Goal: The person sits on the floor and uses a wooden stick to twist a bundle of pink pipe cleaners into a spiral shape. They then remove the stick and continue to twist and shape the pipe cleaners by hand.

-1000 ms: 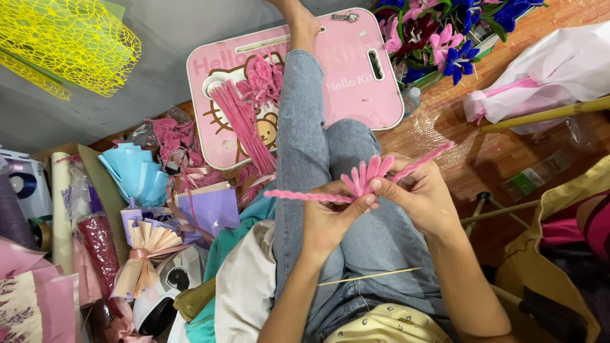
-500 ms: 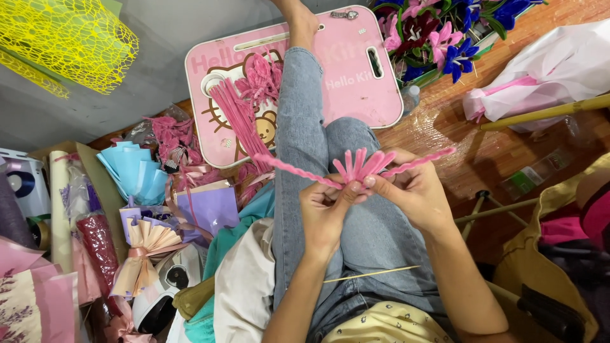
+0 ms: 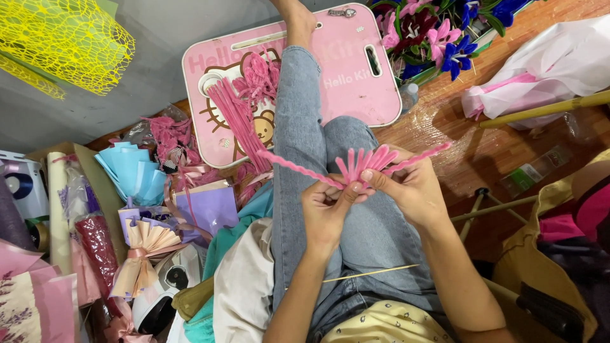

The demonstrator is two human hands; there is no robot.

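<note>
Pink pipe cleaner (image 3: 356,166) pinched between both hands (image 3: 375,197)

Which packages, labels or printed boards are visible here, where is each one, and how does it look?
Pink lap board: on the floor under the outstretched leg, rounded rectangle, pale lettering, cartoon cat picture, slot handle.
Clear plastic packet: on the wooden floor at right, small, flat, green label.
Wrapping paper roll: far left, cream, upright in view.
No screens or signs.

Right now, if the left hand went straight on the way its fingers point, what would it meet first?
Probably the right hand: the left hand points up-right along the pink pipe cleaner, where their fingertips already nearly touch.
</note>
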